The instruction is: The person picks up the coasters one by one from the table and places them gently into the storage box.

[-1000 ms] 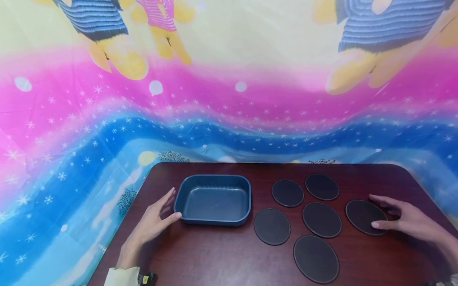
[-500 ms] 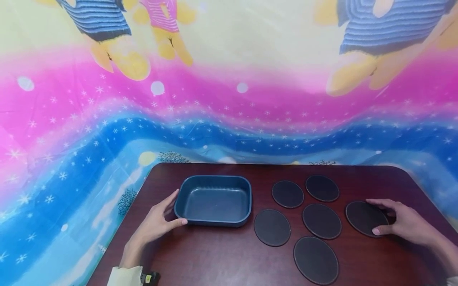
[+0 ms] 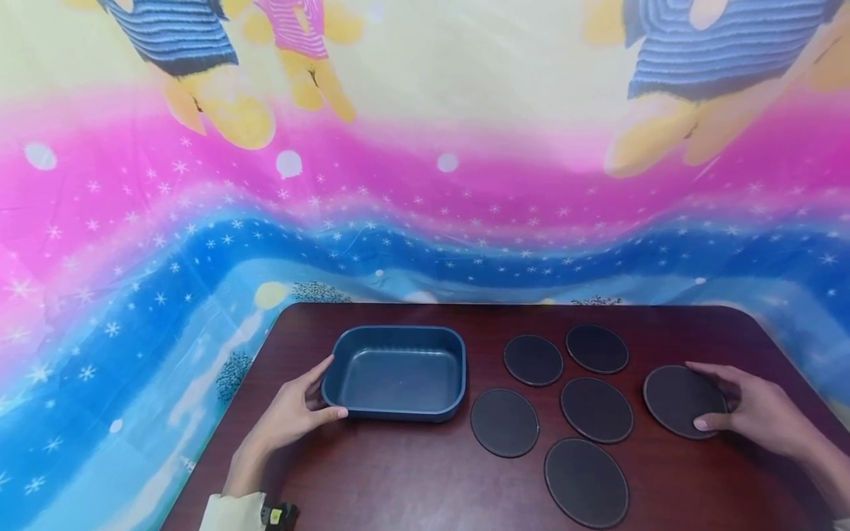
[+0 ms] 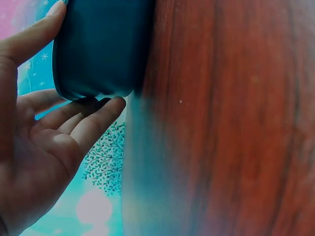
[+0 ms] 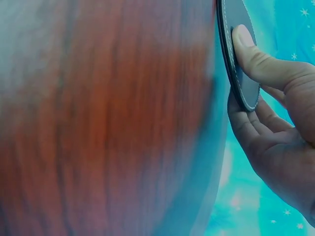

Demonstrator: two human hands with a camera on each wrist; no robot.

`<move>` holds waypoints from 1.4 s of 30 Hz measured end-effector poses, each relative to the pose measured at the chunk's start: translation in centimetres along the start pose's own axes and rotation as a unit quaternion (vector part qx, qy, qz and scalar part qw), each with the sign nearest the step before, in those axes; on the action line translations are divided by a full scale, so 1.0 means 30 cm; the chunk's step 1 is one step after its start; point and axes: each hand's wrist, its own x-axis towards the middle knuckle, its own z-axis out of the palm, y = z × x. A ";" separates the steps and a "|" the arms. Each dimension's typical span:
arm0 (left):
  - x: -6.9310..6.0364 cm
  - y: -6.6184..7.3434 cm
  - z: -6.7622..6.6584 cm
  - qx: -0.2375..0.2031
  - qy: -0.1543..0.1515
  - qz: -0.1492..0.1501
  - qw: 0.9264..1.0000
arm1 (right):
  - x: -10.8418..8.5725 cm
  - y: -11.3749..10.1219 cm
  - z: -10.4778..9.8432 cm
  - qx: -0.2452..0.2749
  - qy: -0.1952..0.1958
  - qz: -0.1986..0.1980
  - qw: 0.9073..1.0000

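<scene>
A dark blue rectangular container (image 3: 401,375) stands on the table at left. My left hand (image 3: 287,417) holds its left end, the thumb at the front corner and the fingers along the end wall. In the left wrist view, the fingertips touch low on the container (image 4: 106,44). At far right my right hand (image 3: 764,413) pinches a round black coaster (image 3: 684,402) with stitched edging. The right wrist view shows the thumb on top of this coaster (image 5: 248,91) and fingers beneath, its edge tilted up off the table.
Several more round black coasters lie flat between container and right hand, among them a back one (image 3: 598,349), a middle one (image 3: 596,410) and a front one (image 3: 586,483). The dark red wooden table (image 3: 392,479) backs onto a printed cloth (image 3: 398,192).
The right hand has closed on the rightmost coaster and lifted it slightly. The left hand has moved right from beside the container into contact with it.
</scene>
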 end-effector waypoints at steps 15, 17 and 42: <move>0.008 -0.011 -0.025 -0.013 -0.010 0.017 1.000 | -0.018 0.010 -0.025 0.051 -0.005 0.018 0.999; 0.011 -0.010 -0.031 -0.016 -0.015 0.018 1.000 | -0.022 0.014 -0.024 0.056 -0.003 0.016 0.998; 0.012 -0.020 -0.035 -0.027 -0.022 0.010 0.999 | -0.048 0.039 -0.037 0.140 -0.043 0.117 0.982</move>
